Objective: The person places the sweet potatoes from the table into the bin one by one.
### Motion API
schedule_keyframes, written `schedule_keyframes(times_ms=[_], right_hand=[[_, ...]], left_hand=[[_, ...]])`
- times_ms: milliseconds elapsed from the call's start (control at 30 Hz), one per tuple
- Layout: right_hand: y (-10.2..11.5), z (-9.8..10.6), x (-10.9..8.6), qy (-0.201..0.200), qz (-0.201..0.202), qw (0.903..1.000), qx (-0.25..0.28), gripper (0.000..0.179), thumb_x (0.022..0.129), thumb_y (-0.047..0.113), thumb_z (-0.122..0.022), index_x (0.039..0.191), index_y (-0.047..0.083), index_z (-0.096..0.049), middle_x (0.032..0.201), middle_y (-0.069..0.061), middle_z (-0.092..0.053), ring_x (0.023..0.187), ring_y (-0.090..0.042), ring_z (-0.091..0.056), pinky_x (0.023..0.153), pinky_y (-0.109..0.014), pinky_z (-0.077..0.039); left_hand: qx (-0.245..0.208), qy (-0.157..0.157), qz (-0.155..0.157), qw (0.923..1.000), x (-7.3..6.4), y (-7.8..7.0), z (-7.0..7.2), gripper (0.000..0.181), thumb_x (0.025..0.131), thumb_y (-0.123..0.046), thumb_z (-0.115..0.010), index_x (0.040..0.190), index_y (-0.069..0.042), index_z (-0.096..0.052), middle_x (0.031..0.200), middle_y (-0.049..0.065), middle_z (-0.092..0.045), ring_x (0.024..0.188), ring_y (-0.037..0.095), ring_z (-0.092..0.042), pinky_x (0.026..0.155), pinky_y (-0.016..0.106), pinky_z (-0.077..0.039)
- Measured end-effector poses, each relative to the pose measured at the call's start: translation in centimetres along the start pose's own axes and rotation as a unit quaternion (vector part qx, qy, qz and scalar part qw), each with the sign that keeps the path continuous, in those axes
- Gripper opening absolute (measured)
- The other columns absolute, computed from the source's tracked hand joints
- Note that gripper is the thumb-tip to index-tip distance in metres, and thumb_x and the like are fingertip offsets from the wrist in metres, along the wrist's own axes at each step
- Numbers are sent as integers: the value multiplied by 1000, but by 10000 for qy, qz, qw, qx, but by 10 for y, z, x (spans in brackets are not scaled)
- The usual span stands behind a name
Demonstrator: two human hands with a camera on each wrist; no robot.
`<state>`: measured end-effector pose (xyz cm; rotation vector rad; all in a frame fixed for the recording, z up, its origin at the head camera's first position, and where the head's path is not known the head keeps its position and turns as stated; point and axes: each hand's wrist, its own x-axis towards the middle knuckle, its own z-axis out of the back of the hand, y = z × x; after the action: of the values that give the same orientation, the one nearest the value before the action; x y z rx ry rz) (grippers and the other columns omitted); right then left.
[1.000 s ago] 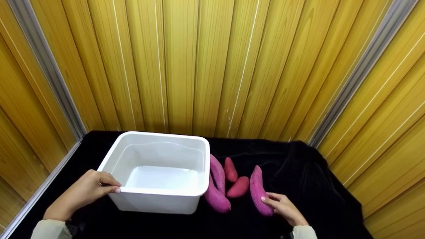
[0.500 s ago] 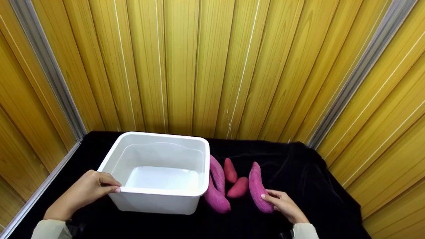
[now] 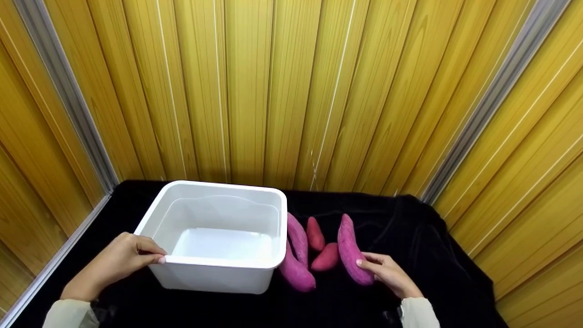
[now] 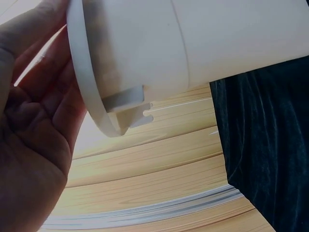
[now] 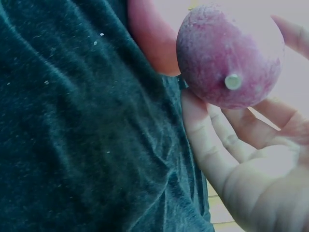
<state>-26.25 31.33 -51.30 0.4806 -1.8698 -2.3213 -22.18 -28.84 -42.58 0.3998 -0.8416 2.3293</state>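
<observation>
My left hand pinches the near left corner of a white plastic tub's rim; in the left wrist view, fingers lie behind that rim. Nothing lies on the tub's visible floor. At the right, my right hand grips a long, curved purple sweet potato near its lower end, thumb on top. The right wrist view shows this sweet potato end-on, with a small pale stub at its tip. Whether it touches the cloth I cannot tell.
Against the tub's right side lie two more long purple sweet potatoes, partly hidden by it. Two smaller red sweet potatoes lie between them and my right hand. Black cloth covers the table; yellow wood-patterned walls enclose it.
My right hand has moved slightly away from me and to the left with the purple sweet potato. The left hand and the tub have stayed in place.
</observation>
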Motion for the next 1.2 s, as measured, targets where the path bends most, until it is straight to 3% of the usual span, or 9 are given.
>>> schedule_keyframes(times_ms=[233,567,1200], right_hand=[[6,1,1,103,78,9998,124,59,94,19,-61,139,-14,-38,115,-8,-68,97,-10,-64,83,-26,-53],[21,-1,4,262,208,9994,65,56,94,18,-62,138,-12,-42,122,-11,-65,102,-10,-63,86,-26,-52],[58,-4,14,530,402,9977,-161,54,93,18,-63,136,-10,-46,115,-4,-69,101,-8,-64,87,-24,-51]], left_hand=[[55,30,117,9999,-1,-1,0,4,74,-14,-80,77,-11,-78,76,1,-74,74,-5,-61,62,7,-46],[19,-23,41,10000,-1,1,-1,4,74,-12,-81,77,-11,-78,76,0,-74,73,-6,-60,62,7,-45],[-63,2,190,9998,-1,-1,-1,4,75,-12,-80,78,-10,-78,77,2,-75,74,-6,-60,62,7,-46]])
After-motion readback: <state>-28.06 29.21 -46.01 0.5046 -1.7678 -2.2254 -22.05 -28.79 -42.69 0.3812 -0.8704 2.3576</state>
